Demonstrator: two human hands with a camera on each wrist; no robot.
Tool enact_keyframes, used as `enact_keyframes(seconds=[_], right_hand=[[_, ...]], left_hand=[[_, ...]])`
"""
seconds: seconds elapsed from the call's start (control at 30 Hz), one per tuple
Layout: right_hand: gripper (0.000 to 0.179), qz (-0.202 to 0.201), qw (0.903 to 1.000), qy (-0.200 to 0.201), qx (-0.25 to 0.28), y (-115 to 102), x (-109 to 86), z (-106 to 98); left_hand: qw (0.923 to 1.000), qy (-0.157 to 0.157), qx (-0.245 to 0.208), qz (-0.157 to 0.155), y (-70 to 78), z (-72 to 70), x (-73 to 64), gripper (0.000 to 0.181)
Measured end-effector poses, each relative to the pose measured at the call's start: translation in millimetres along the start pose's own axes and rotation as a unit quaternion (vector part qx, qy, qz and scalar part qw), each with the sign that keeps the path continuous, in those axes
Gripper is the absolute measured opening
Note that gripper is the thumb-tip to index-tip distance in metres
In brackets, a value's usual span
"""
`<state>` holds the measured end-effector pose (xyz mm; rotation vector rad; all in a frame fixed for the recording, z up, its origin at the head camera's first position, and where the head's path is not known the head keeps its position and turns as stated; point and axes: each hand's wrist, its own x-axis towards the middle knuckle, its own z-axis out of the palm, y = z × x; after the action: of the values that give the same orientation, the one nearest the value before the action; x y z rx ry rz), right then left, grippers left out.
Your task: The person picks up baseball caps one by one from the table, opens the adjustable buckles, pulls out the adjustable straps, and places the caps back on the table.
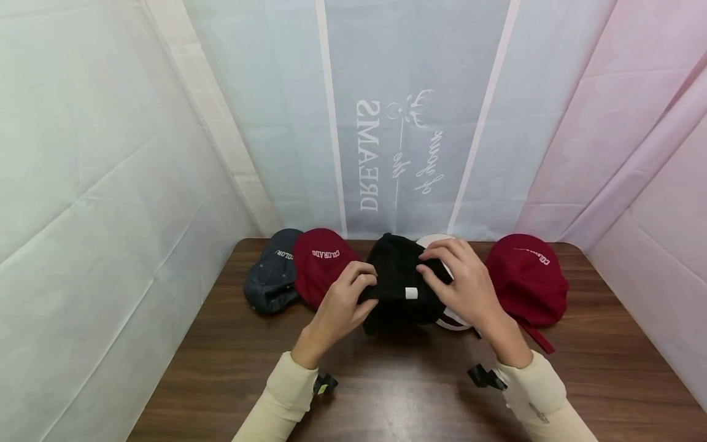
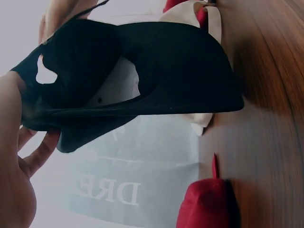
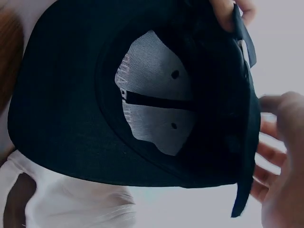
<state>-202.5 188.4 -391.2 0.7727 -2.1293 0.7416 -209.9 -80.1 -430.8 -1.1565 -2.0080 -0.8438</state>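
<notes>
Two-handed on black cap point(image 1: 394, 267): pinches with left hand point(image 1: 343, 296), cannot tell with right hand point(image 1: 466, 279). Reads "COLORADO" on a red cap point(image 1: 319, 270), "DREAMS" on curtain point(image 1: 420, 55).

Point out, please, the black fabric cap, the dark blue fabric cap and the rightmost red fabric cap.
Black fabric cap point(image 1: 391, 279): head view, fabric near its centre.
Dark blue fabric cap point(image 1: 269, 273): head view, middle of its crown.
Rightmost red fabric cap point(image 1: 526, 283): head view, middle of its crown.
</notes>
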Motion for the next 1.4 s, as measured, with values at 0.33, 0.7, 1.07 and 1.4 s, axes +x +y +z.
enact_keyframes(seconds=[0.33, 0.7, 1.07, 1.4], right_hand=[[0.059, -0.054, 0.9924, -0.105, -0.034, -5.6, -14.3, 5.5], [0.028, -0.05, 0.998, -0.024, -0.032, 1.8, -16.6, -0.5], [0.02, -0.051, 0.9983, 0.028, -0.004, -3.5, -13.1, -5.3], [0.022, -0.023, 0.9995, 0.023, 0.0, 0.9, -21.0, -0.4]], left_hand=[[0.9962, 0.027, -0.038, -0.074, 1.0, 3.6, 4.1, 0.03], [0.9947, 0.037, -0.054, -0.08, -0.4, 1.2, 3.8, 0.032], [0.9923, 0.008, -0.051, -0.112, 3.3, -1.2, 0.6, 0.03], [0.9863, -0.032, -0.064, -0.148, 2.2, 0.3, -5.2, 0.029]])
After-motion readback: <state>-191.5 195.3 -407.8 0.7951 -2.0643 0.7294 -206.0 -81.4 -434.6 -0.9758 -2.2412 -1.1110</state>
